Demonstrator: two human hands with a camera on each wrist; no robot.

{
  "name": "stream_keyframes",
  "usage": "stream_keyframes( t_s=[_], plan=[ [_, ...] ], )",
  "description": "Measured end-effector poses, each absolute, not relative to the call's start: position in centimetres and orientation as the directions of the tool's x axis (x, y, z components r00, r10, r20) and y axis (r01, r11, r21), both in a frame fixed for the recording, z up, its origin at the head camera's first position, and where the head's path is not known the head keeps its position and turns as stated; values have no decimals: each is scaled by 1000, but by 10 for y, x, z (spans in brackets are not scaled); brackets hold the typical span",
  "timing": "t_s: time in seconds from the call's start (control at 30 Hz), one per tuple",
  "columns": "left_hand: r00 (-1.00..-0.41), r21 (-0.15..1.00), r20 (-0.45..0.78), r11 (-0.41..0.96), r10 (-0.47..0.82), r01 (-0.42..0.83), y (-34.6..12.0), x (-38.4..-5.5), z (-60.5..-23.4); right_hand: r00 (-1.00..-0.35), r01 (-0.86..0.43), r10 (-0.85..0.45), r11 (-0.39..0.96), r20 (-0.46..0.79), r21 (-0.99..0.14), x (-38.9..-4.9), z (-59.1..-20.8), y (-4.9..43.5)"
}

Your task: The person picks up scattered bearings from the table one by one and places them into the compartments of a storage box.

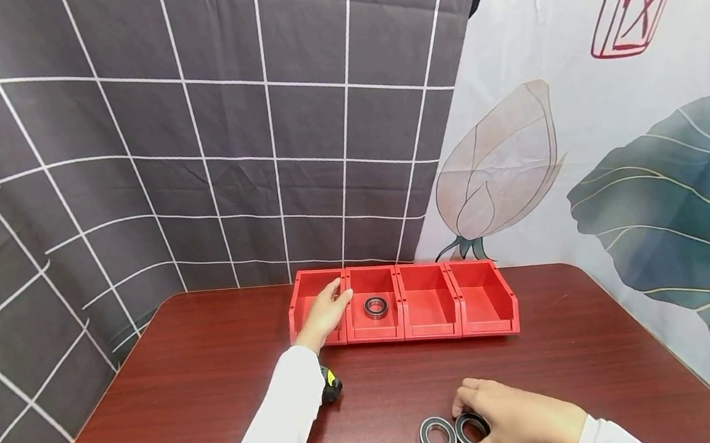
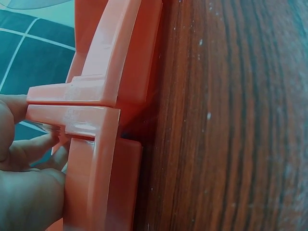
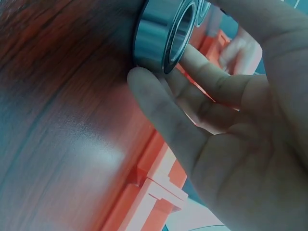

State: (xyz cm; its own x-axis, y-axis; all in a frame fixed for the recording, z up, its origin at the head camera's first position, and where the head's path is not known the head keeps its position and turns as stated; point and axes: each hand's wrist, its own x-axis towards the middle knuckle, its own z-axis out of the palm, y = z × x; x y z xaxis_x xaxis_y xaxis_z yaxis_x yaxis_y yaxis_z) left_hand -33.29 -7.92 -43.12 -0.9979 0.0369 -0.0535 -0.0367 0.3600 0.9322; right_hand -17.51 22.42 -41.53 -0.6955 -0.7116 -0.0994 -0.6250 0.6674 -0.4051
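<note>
My left hand (image 1: pixel 326 315) reaches over the leftmost red bin (image 1: pixel 315 273), its thumb near the wall shared with the second red bin (image 1: pixel 377 330). In the left wrist view the fingers (image 2: pixel 31 149) go down behind the bin's wall, so whether they hold anything is hidden. A ball bearing (image 1: pixel 376 307) lies flat in the second bin. On the table, my right hand (image 1: pixel 515 415) grips another ball bearing (image 1: pixel 471 430) by its outer rim, thumb and fingers on opposite sides. A third ball bearing (image 1: pixel 437 438) lies close beside it, to the left.
Two more red bins, the third bin (image 1: pixel 428 301) and the rightmost bin (image 1: pixel 483 298), continue the row along the back of the brown table (image 1: pixel 214 369). A grey gridded cloth (image 1: pixel 223 156) and a white printed cloth (image 1: pixel 506 51) hang behind.
</note>
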Motion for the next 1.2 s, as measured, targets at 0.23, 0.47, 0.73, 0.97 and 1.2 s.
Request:
stream_keyframes(
  t_s=[0.23, 0.47, 0.73, 0.97, 1.2],
  plan=[
    [-999, 927, -35, 375, 38, -18, -80, -333, -431, -683, -650, -727, 650, -74, -393, -177, -417, 224],
    [-998, 927, -48, 375, 35, -32, -79, -334, -430, -660, -697, -751, 616, -4, -367, -179, -418, 226],
    [-999, 928, -36, 372, 36, -20, -79, -336, -431, -678, -701, -733, 620, 61, -352, -184, -411, 231],
    [-999, 932, -26, 361, 42, -9, -79, -337, -434, -729, -670, -676, 672, 108, -317, -193, -400, 232],
    [-999, 931, -31, 364, 41, -14, -78, -333, -432, -731, -682, -648, 683, 214, -261, -204, -396, 228]
  ],
)
